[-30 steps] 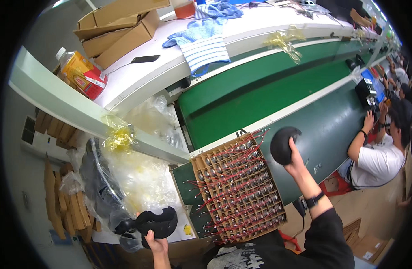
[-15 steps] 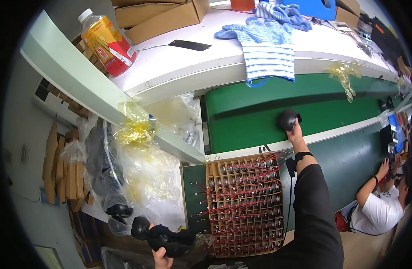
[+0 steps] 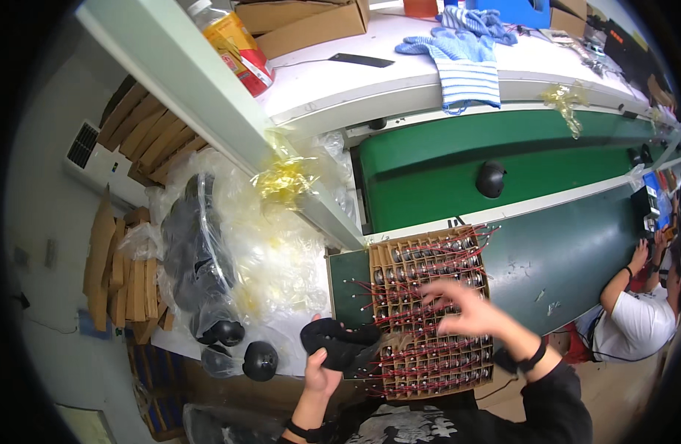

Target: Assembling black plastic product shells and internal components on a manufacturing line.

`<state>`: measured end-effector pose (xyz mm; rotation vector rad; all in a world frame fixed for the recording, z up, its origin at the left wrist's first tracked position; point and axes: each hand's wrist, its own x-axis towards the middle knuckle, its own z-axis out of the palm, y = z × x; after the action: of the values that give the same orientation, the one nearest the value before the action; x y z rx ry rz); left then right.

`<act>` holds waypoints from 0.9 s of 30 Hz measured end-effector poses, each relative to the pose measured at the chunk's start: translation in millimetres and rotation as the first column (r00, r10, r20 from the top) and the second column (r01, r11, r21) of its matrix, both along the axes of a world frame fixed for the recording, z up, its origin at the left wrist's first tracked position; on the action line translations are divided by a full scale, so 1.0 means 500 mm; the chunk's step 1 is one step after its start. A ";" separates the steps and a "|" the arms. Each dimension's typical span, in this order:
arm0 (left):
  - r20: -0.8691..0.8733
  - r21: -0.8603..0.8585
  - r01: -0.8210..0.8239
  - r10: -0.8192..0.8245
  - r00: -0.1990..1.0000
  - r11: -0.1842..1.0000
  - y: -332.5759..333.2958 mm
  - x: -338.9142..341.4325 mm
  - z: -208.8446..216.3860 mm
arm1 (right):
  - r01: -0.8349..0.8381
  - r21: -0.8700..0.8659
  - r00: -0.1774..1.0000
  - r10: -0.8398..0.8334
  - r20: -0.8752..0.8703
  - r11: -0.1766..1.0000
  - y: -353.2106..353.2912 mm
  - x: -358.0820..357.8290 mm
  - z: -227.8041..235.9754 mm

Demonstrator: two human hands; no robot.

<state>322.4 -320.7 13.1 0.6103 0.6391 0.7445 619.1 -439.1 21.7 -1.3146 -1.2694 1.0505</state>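
My left hand (image 3: 322,376) grips a black hollow plastic shell (image 3: 340,344) just left of a divided cardboard tray (image 3: 375,255). The tray's cells hold many small round metal parts (image 3: 422,251) trailing thin red wires. Above the tray, my right hand (image 3: 465,311) is open with its fingers apart, slightly blurred, and nothing shows in it. A rounded black shell (image 3: 491,180) rests alone on the green belt (image 3: 422,170) beyond the tray. Another round black shell (image 3: 260,361) lies left of my left hand, beside a clear plastic bag of black shells (image 3: 196,259).
A pale upright post (image 3: 229,118) slants between the bag and the belt, with yellow tape (image 3: 285,177) stuck on it. On the white shelf (image 3: 318,92) are a bottle (image 3: 237,55), striped gloves (image 3: 466,74) and a cardboard box (image 3: 311,29). Another person (image 3: 636,322) works at far right.
My right hand has let go of the black shell on the belt and come back over the tray. My left hand has moved up and right with its shell. The view has shifted.
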 end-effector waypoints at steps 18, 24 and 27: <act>0.194 0.055 -0.450 0.433 0.880 0.891 0.114 -0.214 -0.017 | 0.351 0.456 0.913 -0.407 0.027 0.818 0.280 -0.152 0.266; 0.090 0.686 -0.347 0.400 0.912 0.639 0.032 -0.214 0.085 | 0.609 0.388 0.707 -0.695 0.132 0.692 0.477 -0.070 0.238; 0.142 0.848 -0.318 0.396 0.907 0.424 0.021 -0.240 0.077 | 0.617 0.450 0.565 -0.761 0.319 0.646 0.466 -0.076 0.224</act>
<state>202.5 -310.2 51.7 1.4800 0.4283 1.4942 581.1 -206.3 133.6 -1.6929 -1.0137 -0.0662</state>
